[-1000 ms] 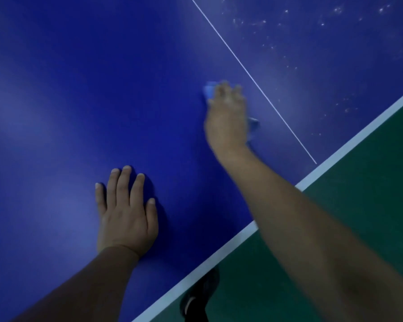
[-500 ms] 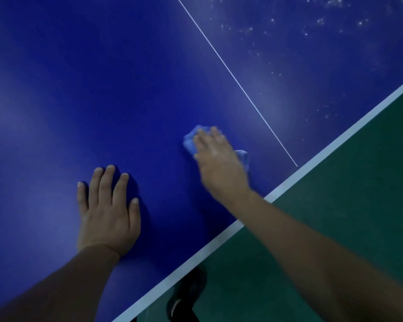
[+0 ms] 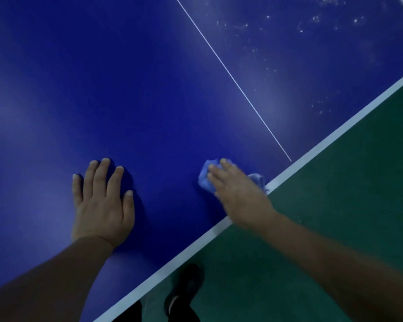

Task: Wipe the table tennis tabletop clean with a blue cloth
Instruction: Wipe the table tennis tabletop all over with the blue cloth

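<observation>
While the left hand lies flat on the blue worktop with its fingers straight and slightly spread, palm down and holding nothing, the right hand presses a crumpled blue cloth against the surface. That hand's grip is hard to read because of blur: the fingers look fairly straight and laid over the cloth, pushing it down rather than pinching it. The cloth shows beyond the fingertips on the left and again as a small fold on the right, just beside the white edge band of the worktop. It sits at the near right part of the surface, close to where the thin white centre line meets the edge band. Pale specks and smears dot the far right area beyond the centre line. Off the edge lies a green floor, and a dark shoe shows near the bottom.
</observation>
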Demonstrator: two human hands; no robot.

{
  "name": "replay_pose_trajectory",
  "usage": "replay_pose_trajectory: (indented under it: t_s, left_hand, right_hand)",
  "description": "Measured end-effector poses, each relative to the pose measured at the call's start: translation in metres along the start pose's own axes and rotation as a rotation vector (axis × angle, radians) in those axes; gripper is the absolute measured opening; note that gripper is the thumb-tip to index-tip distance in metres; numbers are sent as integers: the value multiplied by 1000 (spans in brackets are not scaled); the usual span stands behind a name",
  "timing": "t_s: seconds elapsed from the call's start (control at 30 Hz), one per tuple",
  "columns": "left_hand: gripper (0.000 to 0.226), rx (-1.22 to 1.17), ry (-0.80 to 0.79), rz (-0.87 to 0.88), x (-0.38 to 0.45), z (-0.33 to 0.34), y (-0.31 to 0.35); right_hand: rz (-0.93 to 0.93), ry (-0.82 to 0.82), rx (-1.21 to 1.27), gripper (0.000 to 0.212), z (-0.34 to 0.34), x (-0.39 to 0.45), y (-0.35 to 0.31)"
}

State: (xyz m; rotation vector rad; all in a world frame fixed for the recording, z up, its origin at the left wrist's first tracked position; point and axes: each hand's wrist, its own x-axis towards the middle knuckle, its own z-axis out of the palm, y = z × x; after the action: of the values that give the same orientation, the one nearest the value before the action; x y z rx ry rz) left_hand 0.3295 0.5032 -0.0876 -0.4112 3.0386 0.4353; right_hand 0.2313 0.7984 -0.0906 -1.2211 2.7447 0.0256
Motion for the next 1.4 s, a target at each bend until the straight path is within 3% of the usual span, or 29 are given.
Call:
replay_pose_trajectory:
  t_s: [0.03, 0.17, 0.27, 0.33, 0.43, 0.5, 0.53, 0.6, 0.7, 0.77, 0.87, 0.93, 0.97, 1.03, 1.13, 1.23, 1.3, 1.4]
  left_hand:
    - [61, -5, 3, 0, 0, 1, 0]
    - [62, -14, -4, -2, 1, 0, 0]
    - [62, -9, -8, 0, 0, 0, -1]
    - [62, -5, -3, 1, 0, 0, -1]
    - [62, 0, 1, 0, 0, 0, 0]
    - [62, -8, -1, 3, -1, 0, 0]
    - [61, -9, -1, 8, 0, -1, 0]
    - [61, 1, -2, 21, -1, -2, 1]
    - [59, 15, -7, 26, -3, -2, -1]
    - [58, 27, -15, 27, -2, -3, 0]
    - [59, 44, -18, 22, -3, -6, 3]
    - [59, 50, -24, 17, -4, -7, 4]
    - [59, 50, -23, 20, -3, -7, 3]
    - [58, 56, -14, 30, -3, -7, 1]
    - [59, 63, -4, 30, -1, -7, 4]
    - [60, 69, -10, 25, 0, -12, 8]
    - [60, 74, -7, 25, 1, -15, 9]
    - [61, 96, -15, 15, 1, -15, 10]
  right_hand:
    - [64, 33, -24, 55, -2, -1, 27]
    - [702, 140, 45, 42, -23, 1, 145]
    - [987, 236, 103, 41, -33, 19, 146]
    - [893, 290, 79, 42, -28, 35, 98]
    - [359, 120, -1, 53, -4, 34, 29]
    - [212, 108, 0, 50, -5, 26, 40]
    - [255, 175, -7, 45, -7, 24, 56]
    - [538, 305, 65, 40, -17, 18, 91]
    - [925, 306, 147, 42, -24, 30, 102]
    - [852, 292, 121, 51, -20, 48, 62]
    - [345, 192, 112, 57, -5, 56, -14]
    - [74, 144, 128, 48, -2, 44, -19]
    - [46, 144, 139, 49, -4, 38, 2]
    - [169, 169, 92, 48, -12, 28, 59]
    - [586, 279, 124, 39, -27, 10, 150]
    - [867, 268, 141, 41, -29, 20, 165]
    - [811, 270, 134, 48, -26, 39, 128]
    - [400, 116, 135, 51, -19, 49, 63]
